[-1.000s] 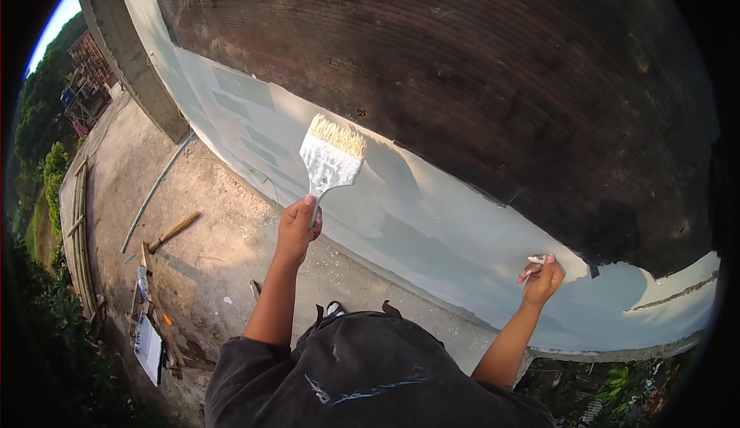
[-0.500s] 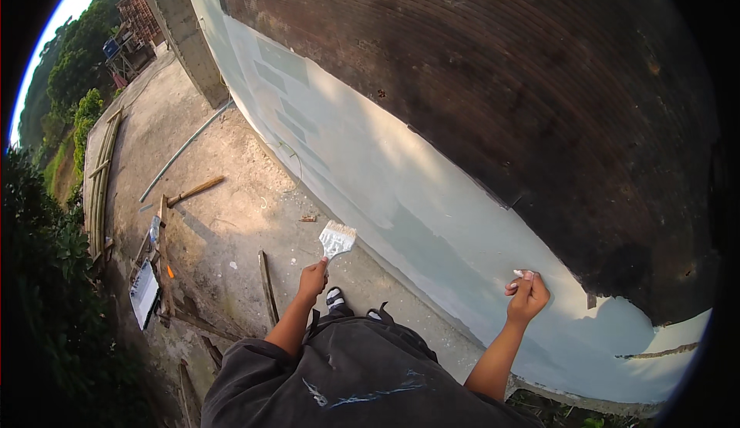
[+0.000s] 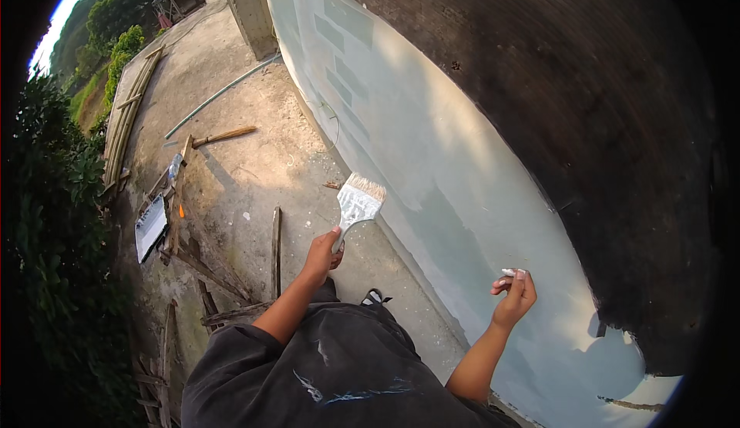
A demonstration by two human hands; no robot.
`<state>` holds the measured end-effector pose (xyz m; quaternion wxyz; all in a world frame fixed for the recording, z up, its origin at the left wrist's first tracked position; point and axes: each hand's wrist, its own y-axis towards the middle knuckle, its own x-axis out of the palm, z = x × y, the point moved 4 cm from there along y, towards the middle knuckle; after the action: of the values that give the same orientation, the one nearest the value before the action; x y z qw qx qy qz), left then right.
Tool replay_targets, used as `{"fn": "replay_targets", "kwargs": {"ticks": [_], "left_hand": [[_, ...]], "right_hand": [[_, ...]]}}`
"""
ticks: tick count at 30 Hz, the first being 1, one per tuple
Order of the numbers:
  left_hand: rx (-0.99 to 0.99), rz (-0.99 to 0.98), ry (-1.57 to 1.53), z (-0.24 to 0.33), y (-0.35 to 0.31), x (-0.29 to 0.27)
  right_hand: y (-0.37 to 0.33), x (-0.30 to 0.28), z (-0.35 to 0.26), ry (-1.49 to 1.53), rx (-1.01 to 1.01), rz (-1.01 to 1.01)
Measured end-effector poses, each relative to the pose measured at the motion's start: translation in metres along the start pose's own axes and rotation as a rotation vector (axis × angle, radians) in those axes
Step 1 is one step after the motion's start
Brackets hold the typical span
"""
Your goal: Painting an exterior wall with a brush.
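Observation:
My left hand [image 3: 321, 257] is closed around the handle of a wide paintbrush [image 3: 359, 204], its bristles pointing up and away from me. White paint smears the brush's broad head, and the bristles look pale. It is held in front of me over the concrete floor, close to the base of the wall. My right hand [image 3: 515, 298] is raised in front of the pale blue-green wall [image 3: 455, 189], thumb and fingers drawn together. Something white shows at its fingertips; whether it is paint or a small piece, I cannot make out.
A dark ridged sheet [image 3: 563, 81] covers the upper wall. On the concrete floor [image 3: 262, 174] lie a wooden-handled tool [image 3: 223, 137], a thin pipe [image 3: 220, 98], a paint tray [image 3: 151, 229] and old boards [image 3: 276, 251]. Bamboo poles [image 3: 132, 116] lie along the far left edge, beside plants.
My view has shifted, and the floor items and wall sit differently in it. The paintbrush appears higher and larger, still in my left hand. My right hand stays raised by the wall.

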<state>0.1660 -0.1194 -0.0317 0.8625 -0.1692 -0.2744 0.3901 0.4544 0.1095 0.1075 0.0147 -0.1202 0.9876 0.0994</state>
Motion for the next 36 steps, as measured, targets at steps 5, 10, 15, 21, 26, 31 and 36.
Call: {"fn": "replay_targets", "kwargs": {"ticks": [5, 10, 15, 21, 26, 31, 36], "left_hand": [[0.074, -0.132, -0.068, 0.031, 0.006, 0.012], [0.196, -0.291, -0.071, 0.07, 0.008, -0.01], [0.156, -0.507, -0.071, 0.099, 0.0, -0.046], [0.094, -0.695, -0.177, 0.125, 0.004, -0.1], [-0.048, -0.831, -0.243, 0.137, 0.003, -0.133], [-0.1, -0.693, -0.059, 0.142, 0.0, -0.157], [-0.047, -0.498, 0.032, 0.133, 0.021, -0.21]], "right_hand": [[-0.04, 0.101, 0.023, 0.079, 0.278, -0.449], [-0.081, 0.203, 0.02, 0.123, 0.319, -0.721], [-0.1, 0.295, 0.018, 0.187, 0.237, -0.9], [-0.122, 0.375, 0.002, 0.448, 0.307, -0.916], [-0.139, 0.411, 0.001, 0.489, 0.357, -0.869], [-0.143, 0.433, -0.001, 0.533, 0.32, -0.749], [-0.112, 0.439, 0.007, 0.563, 0.517, -0.493]]}}
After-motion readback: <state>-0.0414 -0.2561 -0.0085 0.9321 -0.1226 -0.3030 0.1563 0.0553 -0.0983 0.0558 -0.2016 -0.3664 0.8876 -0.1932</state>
